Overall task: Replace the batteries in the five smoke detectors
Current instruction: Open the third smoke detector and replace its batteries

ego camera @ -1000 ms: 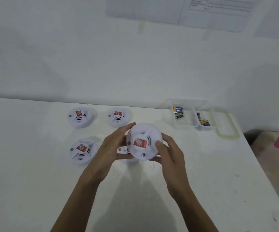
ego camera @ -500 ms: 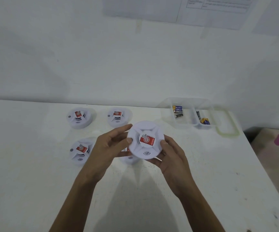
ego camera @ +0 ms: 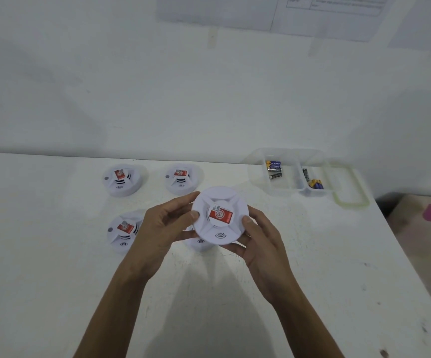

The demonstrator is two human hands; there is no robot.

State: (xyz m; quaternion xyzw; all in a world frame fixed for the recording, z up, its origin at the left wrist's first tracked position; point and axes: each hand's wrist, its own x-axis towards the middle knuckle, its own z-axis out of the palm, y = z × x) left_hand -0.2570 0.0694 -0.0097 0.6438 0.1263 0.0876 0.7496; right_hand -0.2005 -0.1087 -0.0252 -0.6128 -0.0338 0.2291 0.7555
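Currently, left hand [ego camera: 162,228] and right hand [ego camera: 263,244] grip the round white plastic smoke detector [ego camera: 219,196], face toward camera; red label [ego camera: 221,216] unreadable.

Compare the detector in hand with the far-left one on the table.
The held detector is up off the table, gripped by the left hand and right hand; the far-left detector rests on the table, untouched. The held detector tilts toward the camera; the far-left detector sits flat. Both are round, white, red-labelled.

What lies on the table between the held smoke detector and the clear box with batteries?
Nothing: in the head view the white table is bare between the held smoke detector and the clear box.
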